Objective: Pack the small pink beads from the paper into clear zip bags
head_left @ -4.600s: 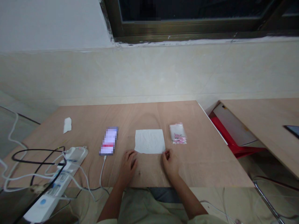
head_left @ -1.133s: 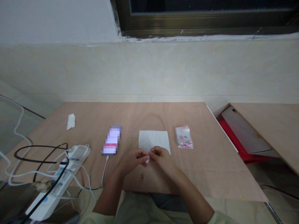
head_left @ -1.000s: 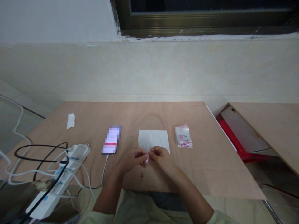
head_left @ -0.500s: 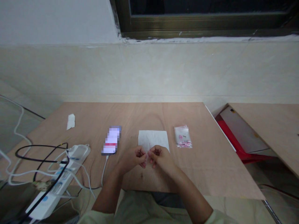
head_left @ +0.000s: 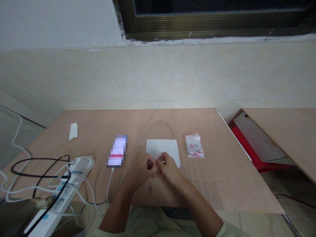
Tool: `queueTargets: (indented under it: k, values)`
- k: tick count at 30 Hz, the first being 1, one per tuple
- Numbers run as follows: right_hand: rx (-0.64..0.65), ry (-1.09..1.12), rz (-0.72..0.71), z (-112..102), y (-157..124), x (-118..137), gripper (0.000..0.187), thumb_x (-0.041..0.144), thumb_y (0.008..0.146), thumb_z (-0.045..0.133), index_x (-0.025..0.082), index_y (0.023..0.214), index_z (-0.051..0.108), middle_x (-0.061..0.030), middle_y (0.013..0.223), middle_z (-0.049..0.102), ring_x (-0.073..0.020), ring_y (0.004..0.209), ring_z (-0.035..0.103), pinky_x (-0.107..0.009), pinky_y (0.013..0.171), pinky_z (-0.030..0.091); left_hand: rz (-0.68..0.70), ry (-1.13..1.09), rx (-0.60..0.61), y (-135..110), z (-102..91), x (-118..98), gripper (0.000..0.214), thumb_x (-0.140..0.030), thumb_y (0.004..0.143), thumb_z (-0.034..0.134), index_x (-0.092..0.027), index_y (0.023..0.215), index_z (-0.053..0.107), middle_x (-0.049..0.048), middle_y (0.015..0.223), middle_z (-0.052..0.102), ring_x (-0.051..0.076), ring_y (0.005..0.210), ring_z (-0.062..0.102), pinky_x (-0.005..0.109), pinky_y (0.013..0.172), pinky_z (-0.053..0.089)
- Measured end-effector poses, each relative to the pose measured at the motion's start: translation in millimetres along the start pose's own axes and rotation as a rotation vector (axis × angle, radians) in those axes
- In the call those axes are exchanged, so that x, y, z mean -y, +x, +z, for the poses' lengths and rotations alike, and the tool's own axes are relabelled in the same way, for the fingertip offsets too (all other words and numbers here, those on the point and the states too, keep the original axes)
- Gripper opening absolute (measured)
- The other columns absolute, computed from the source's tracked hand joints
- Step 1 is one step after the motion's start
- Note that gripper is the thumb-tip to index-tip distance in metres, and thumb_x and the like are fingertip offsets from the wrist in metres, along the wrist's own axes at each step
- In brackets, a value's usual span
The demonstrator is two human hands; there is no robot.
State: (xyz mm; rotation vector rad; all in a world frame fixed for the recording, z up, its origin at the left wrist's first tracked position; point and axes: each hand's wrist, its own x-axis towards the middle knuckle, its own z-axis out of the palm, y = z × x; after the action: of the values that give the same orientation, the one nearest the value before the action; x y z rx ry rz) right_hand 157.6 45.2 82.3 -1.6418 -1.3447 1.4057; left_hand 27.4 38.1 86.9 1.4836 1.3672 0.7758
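Observation:
My left hand (head_left: pixel 145 168) and my right hand (head_left: pixel 169 168) meet just in front of a white sheet of paper (head_left: pixel 172 148), fingertips nearly touching. Both are closed in a pinch on a small clear plastic bag (head_left: pixel 156 153), whose see-through film shows faintly above the fingers against the paper. Its lower part is hidden by my fingers. To the right of the paper lies a stack of clear plastic bags (head_left: pixel 195 145) with pinkish-red edges and a small pink mark.
A phone (head_left: pixel 117 150) with a white charging cable lies left of the paper. Further left, a white power strip (head_left: pixel 66 191) sits under tangled black and white cables at the table's edge. A white scrap (head_left: pixel 73 131) lies at the back left. Another table (head_left: pixel 291 131) stands at the right.
My right hand has turned slightly and its fingers have come up, both hands staying together. More of the clear film shows above my fingers. The view has shifted slightly.

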Motion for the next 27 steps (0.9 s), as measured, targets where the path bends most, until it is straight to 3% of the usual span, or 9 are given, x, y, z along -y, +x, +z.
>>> queueTargets:
  k: [2,7,11,13,16,18,22,27]
  values:
    - [0.066,0.101,0.015,4.3,3.8,-2.7,0.011,0.023,0.066,0.041,0.017,0.075,0.046,0.003,0.057,0.052,-0.0073,0.037,0.045,-0.017,0.029,0.031,0.027,0.014,0.015,-4.1,4.2,1.2,0.011,-0.022,0.067,0.051,-0.019,0.059,0.045,-0.0056,0.049,0.048,0.009,0.045,0.047,0.02,0.042,0.035]
    - [-0.015,0.279,0.029,0.1,12.7,-13.2,0.024,0.02,0.064,0.037,0.015,0.082,0.051,0.0037,0.05,0.049,-0.0069,0.032,0.041,-0.017,0.026,0.03,-0.017,-0.014,-0.02,-8.0,-2.9,1.4,0.011,-0.027,0.07,0.051,-0.018,0.064,0.048,-0.0046,0.058,0.049,0.008,0.046,0.046,0.019,0.042,0.036]
    - [0.161,0.436,-0.008,-9.6,13.1,-11.4,0.027,0.024,0.061,0.042,0.014,0.081,0.056,0.006,0.044,0.044,-0.006,0.031,0.037,-0.017,0.026,0.029,-0.085,-0.148,-0.127,-0.3,-12.8,14.0,0.022,-0.037,0.075,0.046,-0.018,0.086,0.05,-0.0014,0.072,0.054,0.01,0.061,0.053,0.022,0.056,0.044]
    - [0.273,0.491,-0.01,-10.9,14.3,-10.4,0.027,0.024,0.06,0.044,0.013,0.081,0.057,0.0065,0.045,0.043,-0.005,0.032,0.036,-0.017,0.026,0.029,-0.155,-0.243,-0.061,3.7,-13.5,26.4,0.028,-0.042,0.076,0.044,-0.017,0.086,0.051,0.0,0.072,0.055,0.012,0.067,0.055,0.025,0.061,0.046]
    - [0.332,0.485,0.002,-8.1,20.8,-15.7,0.025,0.025,0.061,0.044,0.013,0.08,0.055,0.0082,0.041,0.04,-0.0039,0.029,0.032,-0.016,0.026,0.026,-0.233,-0.402,0.069,7.5,-10.5,45.3,0.032,-0.047,0.075,0.043,-0.015,0.074,0.05,-0.0015,0.064,0.051,0.01,0.053,0.052,0.023,0.047,0.044]
    - [0.291,0.446,0.025,-5.6,27.1,-23.7,0.02,0.026,0.061,0.045,0.014,0.076,0.051,0.0092,0.039,0.038,-0.0043,0.028,0.032,-0.016,0.026,0.025,-0.215,-0.439,0.073,9.8,-7.9,54.8,0.032,-0.046,0.073,0.047,-0.015,0.068,0.048,-0.0037,0.058,0.049,0.008,0.047,0.048,0.02,0.042,0.04]
    - [0.089,0.409,0.078,-5.4,34.1,-40.6,0.023,0.035,0.064,0.048,0.02,0.078,0.039,0.0088,0.048,0.043,-0.0074,0.032,0.041,-0.018,0.027,0.032,-0.206,-0.434,0.001,17.4,-5.2,65.6,0.033,-0.048,0.07,0.051,-0.015,0.071,0.046,-0.0052,0.054,0.049,0.006,0.042,0.046,0.018,0.039,0.038]
    - [-0.07,0.289,-0.039,-6.5,33.2,-56.7,0.029,0.047,0.07,0.043,0.02,0.079,0.044,0.0017,0.069,0.05,-0.0086,0.047,0.046,-0.019,0.034,0.035,-0.202,-0.328,-0.081,25.8,-5.1,67.9,0.036,-0.05,0.066,0.053,-0.015,0.07,0.047,-0.0063,0.049,0.049,0.006,0.037,0.045,0.018,0.036,0.037]
